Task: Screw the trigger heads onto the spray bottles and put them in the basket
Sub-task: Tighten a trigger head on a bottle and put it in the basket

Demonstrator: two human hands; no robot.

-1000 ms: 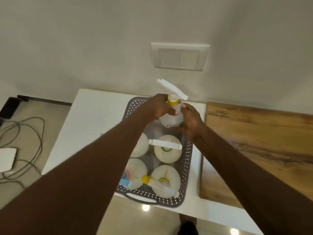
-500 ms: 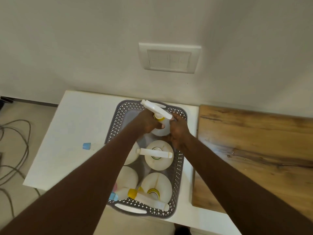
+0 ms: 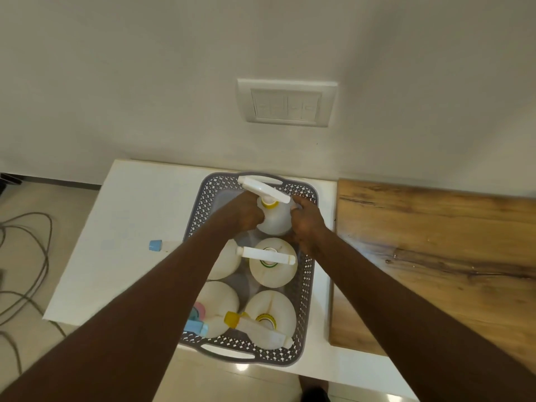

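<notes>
A grey perforated basket (image 3: 308, 274) stands on the white table (image 3: 139, 227). Inside its far end sits a white spray bottle (image 3: 274, 220) with a yellow collar and white trigger head (image 3: 262, 188). My left hand (image 3: 246, 214) grips the bottle's left side and my right hand (image 3: 304, 220) grips its right side. Closer to me in the basket stand several more white bottles with trigger heads: one with a white head (image 3: 265, 254), one with a yellow-collared head (image 3: 255, 326), and one with a blue and pink head (image 3: 197, 320).
A small blue-capped piece (image 3: 155, 245) lies on the table left of the basket. A wooden board (image 3: 435, 256) covers the table to the right. A switch plate (image 3: 287, 103) is on the wall behind. Cables (image 3: 26, 256) lie on the floor at left.
Both hands have lowered the bottle from above the basket down into its far end. The view has shifted, bringing the blue-capped piece on the table into sight.
</notes>
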